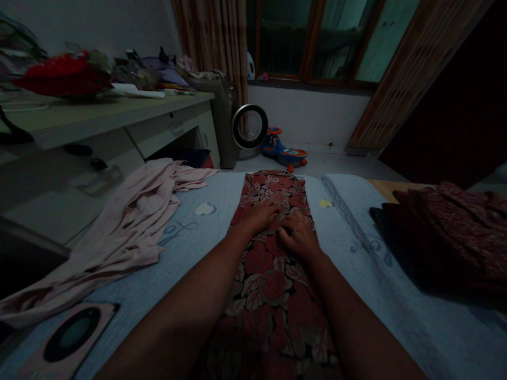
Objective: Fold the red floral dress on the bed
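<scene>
Dim room, low light. Nearest corner of the pale blue bed sheet [190, 248]: a flat pinkish card with a dark oval [71, 335] on it, possibly a mirror, too dark to confirm. Red floral garment [273, 274] lies in a long narrow strip down the middle of the sheet, running away from the person, leaf-and-flower print, smoothed flat. Left hand [259, 215] and right hand [298, 235] rest palm-down on it side by side, fingers loose, gripping nothing. Crumpled pink cloth [130, 227] left of it, apart. Dark maroon clothes pile [447, 232] at right. Beyond: desk [119, 113] with clutter, round fan [249, 126], ride-on toy car [283, 150], curtained window [317, 37].
</scene>
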Action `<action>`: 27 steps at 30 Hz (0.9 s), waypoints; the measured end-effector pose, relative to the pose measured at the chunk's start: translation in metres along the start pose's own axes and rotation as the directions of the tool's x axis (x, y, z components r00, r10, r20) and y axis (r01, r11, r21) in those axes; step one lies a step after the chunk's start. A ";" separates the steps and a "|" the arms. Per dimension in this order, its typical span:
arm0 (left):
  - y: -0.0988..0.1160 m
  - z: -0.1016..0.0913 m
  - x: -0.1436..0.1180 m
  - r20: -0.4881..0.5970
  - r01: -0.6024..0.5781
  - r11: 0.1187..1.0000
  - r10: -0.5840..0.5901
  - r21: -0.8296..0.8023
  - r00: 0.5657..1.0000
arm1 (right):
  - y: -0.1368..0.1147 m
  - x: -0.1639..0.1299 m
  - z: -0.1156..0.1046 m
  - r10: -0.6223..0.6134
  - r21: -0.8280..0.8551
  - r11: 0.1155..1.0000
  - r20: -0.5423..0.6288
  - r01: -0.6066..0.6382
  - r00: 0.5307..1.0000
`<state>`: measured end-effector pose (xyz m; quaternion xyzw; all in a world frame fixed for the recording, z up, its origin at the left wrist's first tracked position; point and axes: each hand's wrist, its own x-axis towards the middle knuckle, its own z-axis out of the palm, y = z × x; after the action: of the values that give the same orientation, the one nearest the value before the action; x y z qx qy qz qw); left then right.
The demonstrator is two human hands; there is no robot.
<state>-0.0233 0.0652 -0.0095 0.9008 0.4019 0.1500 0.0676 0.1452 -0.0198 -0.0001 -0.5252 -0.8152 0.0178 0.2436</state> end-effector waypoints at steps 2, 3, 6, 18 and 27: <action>-0.001 0.001 0.000 -0.003 -0.003 1.000 0.003 -0.008 1.000 | 0.000 0.001 0.001 -0.042 0.052 0.998 -0.004 0.043 0.999; -0.001 0.001 0.000 -0.003 -0.005 1.000 0.005 -0.011 1.000 | 0.000 0.001 0.002 -0.061 0.074 0.995 0.000 0.061 0.998; -0.001 0.000 0.000 -0.002 -0.001 1.000 0.001 -0.011 1.000 | 0.001 0.002 0.004 -0.077 0.096 0.993 0.019 0.075 0.997; 0.005 -0.007 -0.002 -0.006 0.023 0.999 -0.023 -0.044 1.000 | 0.000 0.002 -0.001 -0.037 0.064 0.997 0.012 0.036 0.999; 0.004 -0.006 -0.001 0.008 0.013 1.000 -0.012 -0.028 1.000 | -0.001 0.001 -0.002 -0.041 0.063 0.997 0.010 0.041 0.999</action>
<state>-0.0230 0.0616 -0.0026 0.8978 0.4051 0.1519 0.0828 0.1453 -0.0197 0.0026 -0.5003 -0.8262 0.0416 0.2557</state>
